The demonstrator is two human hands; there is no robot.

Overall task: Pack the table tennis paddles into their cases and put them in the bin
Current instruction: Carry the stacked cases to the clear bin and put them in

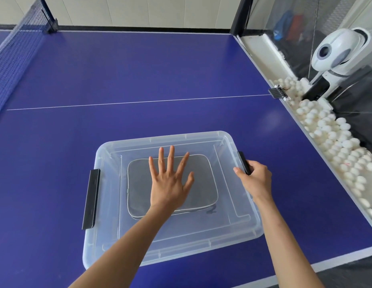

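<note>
A clear plastic bin [110,235] with black side handles stands on the blue table tennis table near its front edge. Inside it lie grey zipped paddle cases [203,190], stacked flat; a second edge shows beneath the top one. My left hand [170,179] reaches into the bin with fingers spread straight, lying flat over the top case. My right hand [255,179] grips the bin's right black handle [243,161] at the rim. No bare paddle is visible.
The blue table [139,80] stretches away to the net [12,55] at the far left. Along the right edge runs a tray with several white balls [334,138] and a white ball machine [338,53]. The bin's left handle [91,198] is free.
</note>
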